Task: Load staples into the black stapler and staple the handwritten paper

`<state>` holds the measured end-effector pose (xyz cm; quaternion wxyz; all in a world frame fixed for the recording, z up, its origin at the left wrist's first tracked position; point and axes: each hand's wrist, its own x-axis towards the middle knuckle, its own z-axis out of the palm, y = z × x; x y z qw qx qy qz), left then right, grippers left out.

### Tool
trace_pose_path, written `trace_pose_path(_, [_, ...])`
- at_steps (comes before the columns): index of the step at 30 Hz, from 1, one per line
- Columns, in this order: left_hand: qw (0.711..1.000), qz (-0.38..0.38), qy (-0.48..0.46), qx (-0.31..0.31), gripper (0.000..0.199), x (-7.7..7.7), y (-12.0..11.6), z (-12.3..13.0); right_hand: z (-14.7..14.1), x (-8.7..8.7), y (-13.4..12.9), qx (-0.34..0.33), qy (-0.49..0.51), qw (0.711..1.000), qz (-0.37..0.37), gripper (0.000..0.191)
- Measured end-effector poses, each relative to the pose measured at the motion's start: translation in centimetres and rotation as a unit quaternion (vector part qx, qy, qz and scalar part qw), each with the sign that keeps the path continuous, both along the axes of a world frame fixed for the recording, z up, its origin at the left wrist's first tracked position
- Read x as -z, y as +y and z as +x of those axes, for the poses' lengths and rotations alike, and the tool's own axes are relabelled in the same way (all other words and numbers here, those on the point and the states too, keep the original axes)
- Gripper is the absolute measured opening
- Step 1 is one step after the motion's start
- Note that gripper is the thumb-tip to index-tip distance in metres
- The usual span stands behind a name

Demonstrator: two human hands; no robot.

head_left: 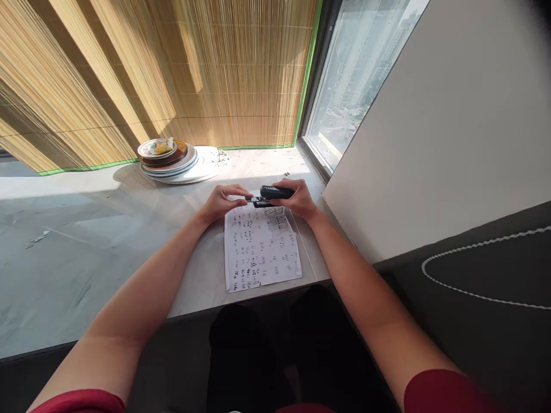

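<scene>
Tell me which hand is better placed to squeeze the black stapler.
Probably the right hand: it grips the stapler by its body, while the left hand only pinches at the metal end.

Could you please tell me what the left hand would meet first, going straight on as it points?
Probably the black stapler in the right hand, though exact depth is unclear.

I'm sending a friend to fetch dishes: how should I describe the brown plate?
By the straw-coloured blind stands a stack of plates. The brown plate sits just beneath the small patterned plate on top. It's the only dark one.
</scene>
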<state>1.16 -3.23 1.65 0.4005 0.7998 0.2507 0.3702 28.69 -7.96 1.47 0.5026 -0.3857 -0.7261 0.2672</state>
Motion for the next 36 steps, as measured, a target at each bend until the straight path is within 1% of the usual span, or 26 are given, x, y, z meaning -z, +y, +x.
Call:
trace_pose_path(3, [0.999,0.020,0.029,0.007,0.050,0.0,-0.2,0.3,-1.0,-0.3,-0.4,-0.048,-0.024,0.999,0.000,0.034])
trace_pose_path(5, [0.998,0.035,0.051,0.012,0.058,0.0,-0.2,0.5,-1.8,-0.5,-0.7,-0.067,-0.049,0.997,-0.001,0.033])
trace_pose_path(8, [0.996,0.043,0.072,0.024,0.061,0.0,-0.3,0.4,-2.6,-0.6,-1.1,-0.074,-0.072,0.995,0.000,0.032])
trace_pose_path(11, [0.995,0.028,0.081,0.040,0.060,0.0,-0.1,0.2,-3.0,-0.5,-1.4,-0.077,-0.074,0.994,-0.004,0.032])
trace_pose_path(13, [0.997,0.006,0.060,0.044,0.058,0.1,0.2,0.1,-3.3,-0.3,-1.5,-0.069,-0.058,0.996,-0.018,0.033])
trace_pose_path(17, [0.999,-0.029,-0.021,0.019,0.055,0.4,0.9,-0.2,-3.9,-0.1,-1.6,-0.031,-0.022,0.999,-0.031,0.036])
trace_pose_path(20, [0.998,-0.042,-0.044,0.017,0.054,0.3,0.7,-0.2,-4.1,0.1,-1.6,-0.015,-0.037,0.999,-0.022,0.035])
trace_pose_path(22, [0.997,-0.051,-0.061,0.013,0.048,0.0,0.3,-0.1,-4.1,0.1,-1.7,-0.007,-0.051,0.999,-0.018,0.036])
trace_pose_path(24, [0.995,-0.058,-0.076,-0.005,0.041,-0.2,-0.1,0.1,-4.1,0.2,-1.7,-0.002,-0.062,0.998,-0.017,0.038])
trace_pose_path(26, [0.994,-0.057,-0.088,-0.039,0.037,-0.3,-0.2,0.3,-4.2,0.3,-1.8,0.005,-0.071,0.997,-0.016,0.039])
trace_pose_path(29, [0.990,-0.044,-0.100,-0.090,0.031,0.1,0.1,0.5,-4.5,0.4,-1.9,-0.001,-0.103,0.995,-0.003,0.038])
trace_pose_path(31, [0.988,-0.039,-0.099,-0.111,0.030,0.3,0.4,0.6,-4.7,0.5,-1.9,-0.015,-0.125,0.992,0.007,0.035])
trace_pose_path(34, [0.989,-0.035,-0.068,-0.123,0.030,0.4,0.5,0.6,-4.9,0.5,-2.0,-0.022,-0.130,0.991,0.016,0.034])
trace_pose_path(36, [0.991,-0.007,-0.028,-0.128,0.030,0.4,0.4,0.7,-4.9,0.5,-1.9,-0.021,-0.127,0.991,0.021,0.034])
